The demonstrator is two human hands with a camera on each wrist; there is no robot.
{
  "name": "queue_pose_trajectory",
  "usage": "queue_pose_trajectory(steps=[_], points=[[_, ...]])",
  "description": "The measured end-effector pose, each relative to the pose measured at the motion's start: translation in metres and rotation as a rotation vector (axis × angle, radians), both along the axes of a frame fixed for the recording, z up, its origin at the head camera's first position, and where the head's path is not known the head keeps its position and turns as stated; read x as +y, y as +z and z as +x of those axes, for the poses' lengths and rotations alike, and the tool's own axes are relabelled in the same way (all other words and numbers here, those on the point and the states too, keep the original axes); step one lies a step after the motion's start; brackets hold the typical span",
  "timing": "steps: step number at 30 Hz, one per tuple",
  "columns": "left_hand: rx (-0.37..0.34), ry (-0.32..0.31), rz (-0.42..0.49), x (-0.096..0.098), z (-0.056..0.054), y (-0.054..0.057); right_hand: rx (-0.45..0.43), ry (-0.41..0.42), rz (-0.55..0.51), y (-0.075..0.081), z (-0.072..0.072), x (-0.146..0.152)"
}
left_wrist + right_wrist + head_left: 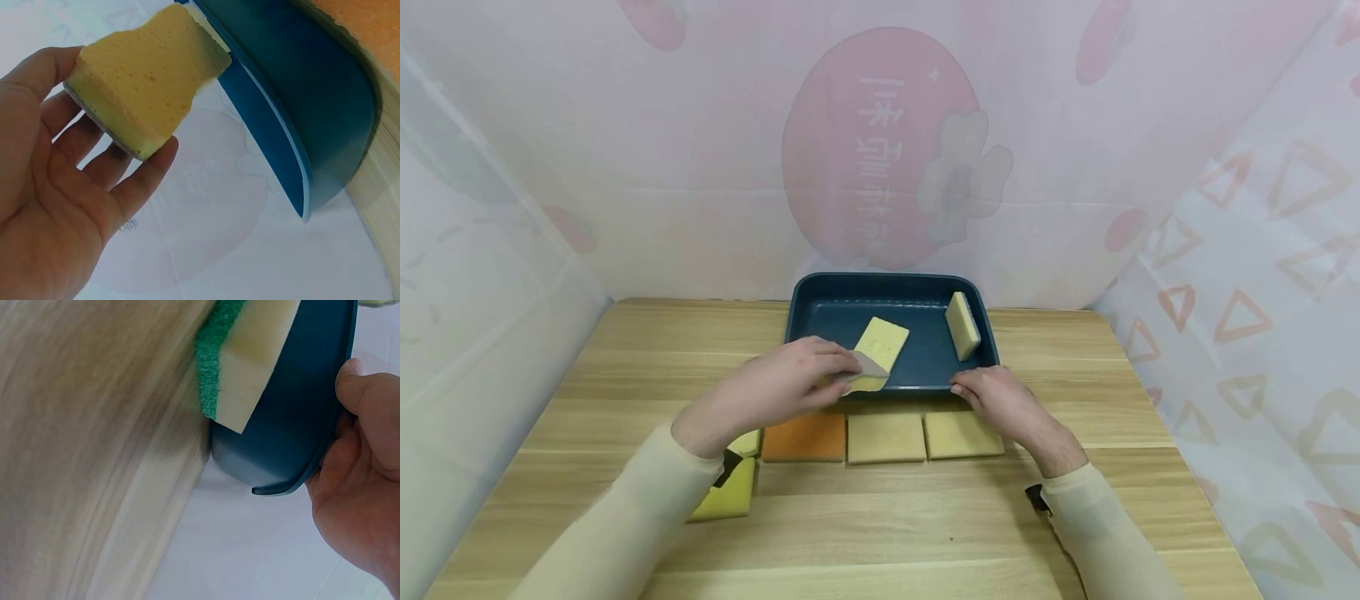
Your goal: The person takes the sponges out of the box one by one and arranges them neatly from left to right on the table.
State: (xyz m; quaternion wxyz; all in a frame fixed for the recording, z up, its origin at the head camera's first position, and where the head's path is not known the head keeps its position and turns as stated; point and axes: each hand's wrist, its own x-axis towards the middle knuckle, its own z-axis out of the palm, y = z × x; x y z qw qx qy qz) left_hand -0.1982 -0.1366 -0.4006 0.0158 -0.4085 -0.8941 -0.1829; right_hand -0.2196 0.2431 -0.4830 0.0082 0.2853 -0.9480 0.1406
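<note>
Nearest you, the table (865, 533) carries a yellow sponge (724, 496) below your left sleeve (625, 508); a low forearm could drag it out of place. Next comes a row with an orange sponge (805, 438) and two cream sponges (886, 438), set just beside the tray (925, 333). Pulling the tray toward you could push this row out of line. At the near side of the tray, your left hand (797, 375) is partly closed, gripping the waisted sponge (144, 81) by its edge, thumb on one side and fingers along the grey layer. The waisted sponge is tilted, above the near wall, and in the head view it covers one end of the flat yellow sponge (887, 337); contact between the two cannot be confirmed. Lowering it too soon could catch it on the rim, and a loose fingertip hold could let it slip. Your right hand (1000, 400) is closed narrowly on the near rim, close to the right corner; uneven pressure there could tip or turn the tray. Farther in, the standing sponge (964, 327) is on edge beside the right wall; a knock to the tray could topple it. Behind everything hangs a printed backdrop (700, 167).
</note>
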Motion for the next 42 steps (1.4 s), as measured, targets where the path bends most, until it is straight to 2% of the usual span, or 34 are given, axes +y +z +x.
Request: queue_pose_trajectory(steps=[5,8,14,19,28,42], points=[[-0.058,0.001,0.006,-0.012,0.006,0.0,-0.002,-0.002,0.002,0.0,0.0,0.0],[-0.067,-0.005,0.005,-0.02,0.009,-0.002,0.0,-0.001,0.004,0.0,0.0,0.0],[-0.053,-0.026,0.017,-0.032,0.015,-0.004,0.005,0.003,-0.002,0.0,0.0,0.0],[-0.064,-0.037,0.024,-0.041,0.023,-0.001,0.006,0.002,-0.007,0.0,0.001,0.001],[-0.047,-0.113,0.02,-0.05,0.034,-0.008,0.0,0.002,-0.007,-0.001,0.0,0.001],[-0.042,-0.195,-0.004,-0.059,0.049,-0.008,-0.004,0.0,-0.005,-0.001,-0.001,0.001]])
